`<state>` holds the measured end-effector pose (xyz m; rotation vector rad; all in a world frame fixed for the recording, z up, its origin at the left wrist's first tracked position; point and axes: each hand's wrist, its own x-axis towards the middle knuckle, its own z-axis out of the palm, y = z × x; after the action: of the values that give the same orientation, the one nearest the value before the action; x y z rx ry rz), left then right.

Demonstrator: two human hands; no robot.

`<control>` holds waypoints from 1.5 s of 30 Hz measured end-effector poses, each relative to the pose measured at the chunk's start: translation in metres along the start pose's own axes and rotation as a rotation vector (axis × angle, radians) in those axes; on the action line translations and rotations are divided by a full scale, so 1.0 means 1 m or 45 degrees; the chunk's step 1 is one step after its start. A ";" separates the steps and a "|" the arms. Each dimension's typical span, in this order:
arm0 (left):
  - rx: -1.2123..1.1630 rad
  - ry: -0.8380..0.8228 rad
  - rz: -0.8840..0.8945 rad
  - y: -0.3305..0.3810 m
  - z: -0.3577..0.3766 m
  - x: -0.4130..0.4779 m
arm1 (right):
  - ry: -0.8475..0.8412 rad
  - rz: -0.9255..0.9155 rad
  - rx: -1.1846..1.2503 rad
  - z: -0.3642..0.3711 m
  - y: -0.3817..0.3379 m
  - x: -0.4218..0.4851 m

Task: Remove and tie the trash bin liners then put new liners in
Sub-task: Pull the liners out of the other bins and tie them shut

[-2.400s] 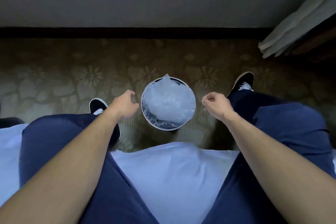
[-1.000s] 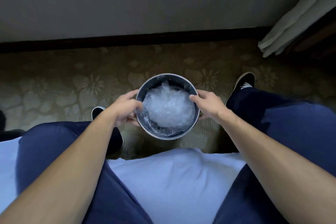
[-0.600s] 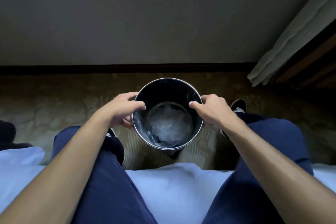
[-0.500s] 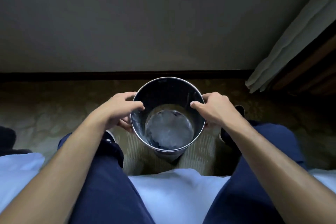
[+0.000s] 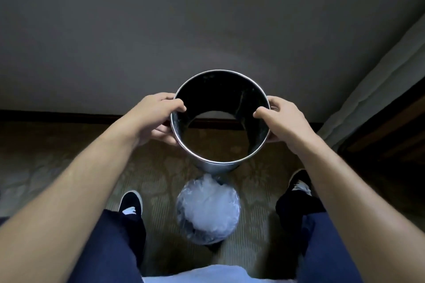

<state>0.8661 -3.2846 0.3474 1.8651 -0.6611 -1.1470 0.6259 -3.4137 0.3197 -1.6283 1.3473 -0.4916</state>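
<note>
Place: bedroom, likely a hotel or guest room
Floor: patterned carpet (image 5: 69,167), faded floral motif
Wall: plain grey wall (image 5: 161,18), dark baseboard (image 5: 69,115) along the bottom
Window side: pale curtain (image 5: 379,89) hanging at right, dark wood trim (image 5: 391,126) beside it
Bed: white bed sheet (image 5: 195,274) edge at near side
Bins: small metal bin shell (image 5: 218,164), lined inner bin (image 5: 207,213) on carpet, room-size

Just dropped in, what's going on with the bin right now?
The person holds a bottomless metal outer shell in the air, left hand and right hand gripping opposite sides of its rim. Below it, the inner bucket sits on the carpet with its crumpled clear liner inside, not yet pulled out or tied.
</note>
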 end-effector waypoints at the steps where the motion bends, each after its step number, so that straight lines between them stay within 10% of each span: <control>1: 0.000 0.008 -0.011 -0.003 0.003 0.014 | -0.014 -0.001 0.006 0.005 0.005 0.013; 22: 0.118 -0.071 -0.406 -0.209 0.043 0.266 | -0.295 0.343 -0.021 0.167 0.205 0.212; 35: -0.075 -0.043 -0.408 -0.252 0.053 0.255 | -0.222 0.395 0.197 0.183 0.240 0.192; 45: 0.398 -0.273 -0.821 -0.313 0.052 0.176 | -0.521 1.073 -0.047 0.184 0.309 0.077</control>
<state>0.9020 -3.2773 -0.0138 2.3312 -0.3673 -1.7518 0.6262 -3.3982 -0.0478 -0.9685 1.5583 0.3520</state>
